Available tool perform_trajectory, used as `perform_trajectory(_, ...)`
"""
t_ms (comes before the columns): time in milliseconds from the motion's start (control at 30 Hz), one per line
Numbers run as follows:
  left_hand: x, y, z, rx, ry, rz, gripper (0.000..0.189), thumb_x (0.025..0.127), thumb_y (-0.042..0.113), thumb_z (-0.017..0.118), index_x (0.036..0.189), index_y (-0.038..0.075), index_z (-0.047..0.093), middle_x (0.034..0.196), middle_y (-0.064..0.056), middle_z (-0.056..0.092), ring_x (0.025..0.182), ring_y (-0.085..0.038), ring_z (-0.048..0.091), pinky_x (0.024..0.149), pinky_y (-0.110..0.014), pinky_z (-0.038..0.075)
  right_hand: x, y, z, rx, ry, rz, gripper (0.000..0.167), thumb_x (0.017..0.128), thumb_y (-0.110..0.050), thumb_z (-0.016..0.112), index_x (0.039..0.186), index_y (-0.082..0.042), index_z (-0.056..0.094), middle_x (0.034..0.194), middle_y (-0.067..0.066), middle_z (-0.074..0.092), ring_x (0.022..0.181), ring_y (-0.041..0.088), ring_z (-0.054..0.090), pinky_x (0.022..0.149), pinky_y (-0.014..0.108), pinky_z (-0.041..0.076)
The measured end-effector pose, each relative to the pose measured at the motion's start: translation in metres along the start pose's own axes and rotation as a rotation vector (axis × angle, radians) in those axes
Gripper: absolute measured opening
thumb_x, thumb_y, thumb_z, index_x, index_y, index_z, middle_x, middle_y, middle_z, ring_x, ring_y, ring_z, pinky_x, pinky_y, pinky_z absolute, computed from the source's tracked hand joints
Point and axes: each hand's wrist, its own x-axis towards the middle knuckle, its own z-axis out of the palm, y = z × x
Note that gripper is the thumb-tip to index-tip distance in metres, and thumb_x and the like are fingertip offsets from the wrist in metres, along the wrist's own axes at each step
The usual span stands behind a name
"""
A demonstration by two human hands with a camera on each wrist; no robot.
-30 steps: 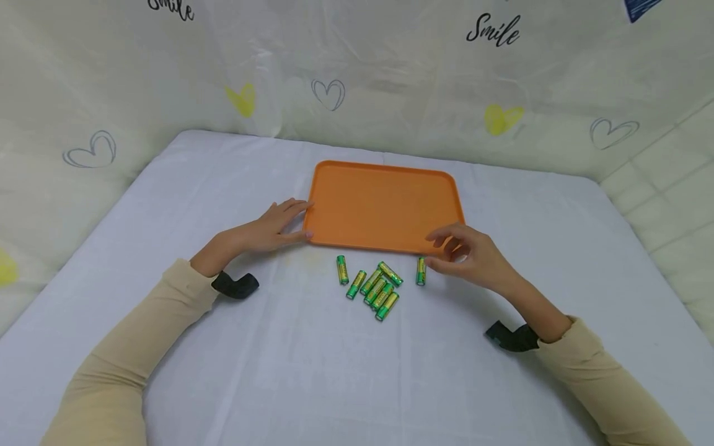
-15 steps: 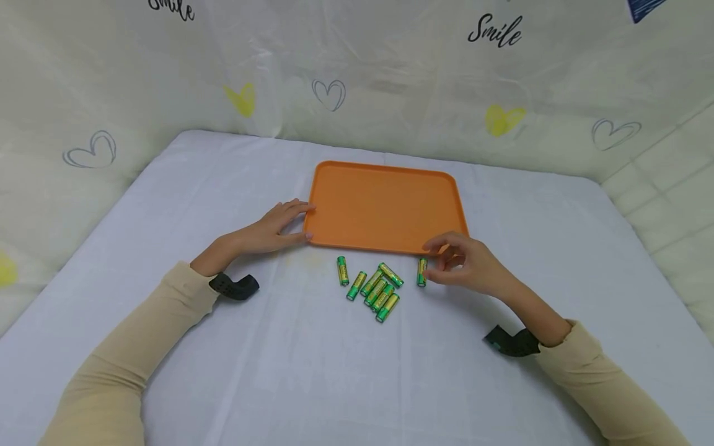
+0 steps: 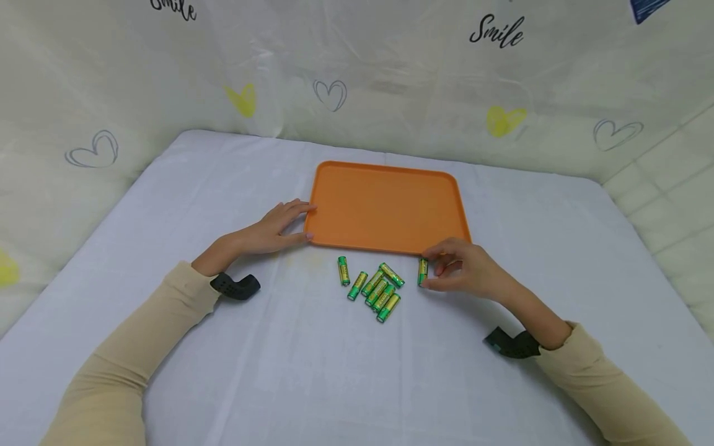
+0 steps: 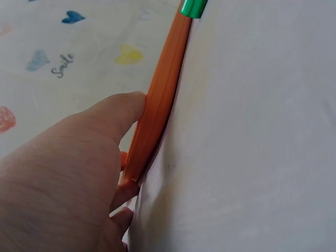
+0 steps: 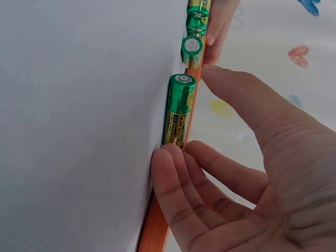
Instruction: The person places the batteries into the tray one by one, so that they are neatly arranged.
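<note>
An orange tray [image 3: 385, 207] lies on the white-covered table. My left hand [image 3: 270, 230] rests at its left end, fingertips on the rim and thumb against the near corner; the left wrist view shows that thumb [image 4: 128, 107] touching the side wall. By the tray's near right corner, my right hand [image 3: 465, 266] is around a single green-and-gold battery [image 3: 423, 272]. In the right wrist view the fingertips touch one end of this battery [image 5: 179, 113], while the thumb [image 5: 231, 86] stands slightly apart from the other end. Several like batteries [image 3: 380, 291] lie in front of the tray.
One battery [image 3: 343, 271] lies a little left of the clustered ones. White cloth [image 3: 312, 371] covers the table, and a pale curtain [image 3: 390, 74] with hearts and lettering hangs behind it. Black wrist cameras [image 3: 237, 287] sit below both wrists.
My right hand has come down slightly towards the single battery, and its fingers and thumb have drawn closer around it. The left hand and the other batteries have stayed in place.
</note>
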Motion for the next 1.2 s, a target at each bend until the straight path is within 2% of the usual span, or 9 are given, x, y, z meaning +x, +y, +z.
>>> perform_trajectory(333, 0.0001, 0.0021, -0.0002, 0.013, -0.006, -0.016, 0.069, 0.097, 0.036, 0.059, 0.153, 0.011, 0.028, 0.159, -0.014, 0.022, 0.150, -0.030, 0.004, 0.121, -0.047, -0.005, 0.0000, -0.0061, 0.0015, -0.136, -0.026, -0.024, 0.046, 0.073, -0.013, 0.087, 0.112, 0.000, 0.067, 0.098, 0.006, 0.061, 0.081, 0.016, 0.060, 0.076, 0.030, 0.057)
perform_trajectory(567, 0.0003, 0.0025, 0.0002, 0.014, -0.007, -0.019, 0.069, 0.098, 0.035, 0.059, 0.153, 0.010, 0.027, 0.160, -0.015, 0.021, 0.150, -0.031, 0.003, 0.121, -0.047, -0.005, -0.0018, -0.0072, 0.0023, -0.149, -0.025, -0.079, 0.043, 0.073, -0.009, 0.086, 0.109, 0.002, 0.066, 0.096, 0.006, 0.061, 0.079, 0.017, 0.058, 0.074, 0.030, 0.057)
perform_trajectory(900, -0.0008, 0.0035, 0.0004, 0.008, -0.014, -0.034, 0.069, 0.098, 0.036, 0.058, 0.154, 0.012, 0.027, 0.160, -0.014, 0.021, 0.150, -0.029, 0.003, 0.121, -0.046, -0.006, -0.0004, -0.0020, 0.0013, -0.095, -0.041, -0.069, 0.044, 0.073, -0.010, 0.086, 0.111, 0.001, 0.066, 0.098, 0.006, 0.062, 0.083, 0.019, 0.061, 0.076, 0.028, 0.057)
perform_trajectory(1200, -0.0013, 0.0035, -0.0012, 0.005, -0.014, -0.023, 0.069, 0.097, 0.035, 0.059, 0.154, 0.012, 0.026, 0.160, -0.014, 0.021, 0.150, -0.030, 0.003, 0.120, -0.046, -0.007, 0.0025, 0.0019, -0.0032, 0.114, -0.069, -0.021, 0.044, 0.076, -0.008, 0.084, 0.113, 0.004, 0.064, 0.098, 0.013, 0.063, 0.087, 0.022, 0.063, 0.081, 0.023, 0.055)
